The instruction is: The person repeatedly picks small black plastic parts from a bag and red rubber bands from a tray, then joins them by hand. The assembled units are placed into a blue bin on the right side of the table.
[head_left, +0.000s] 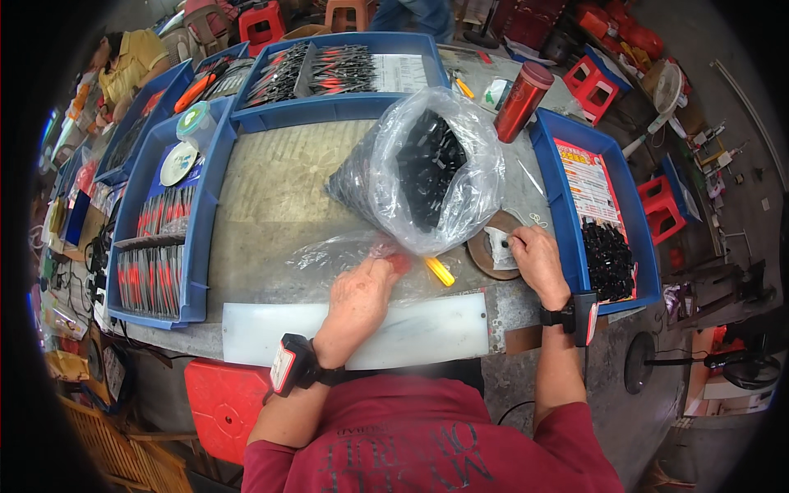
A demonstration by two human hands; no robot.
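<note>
- Grey and worn, the counter (271,197) carries a white board (411,333) along its near edge, just in front of the person's red shirt.
- Left hand (357,300) lies on the board's far edge; its fingers (386,264) are closed on a small red-handled piece (400,263) beside a crumpled clear film (329,255).
- A yellow piece (439,271) lies just right of those fingers, apart from them.
- Right hand (538,259) rests at a round brown disc (485,246); its fingers (516,240) pinch together on a small white packet (499,246) on that disc.
- Between and beyond both hands slumps a clear plastic bag (427,168) of black parts.
- Blue trays (205,238) ring the counter, and a red flask (519,100) stands farther off.
</note>
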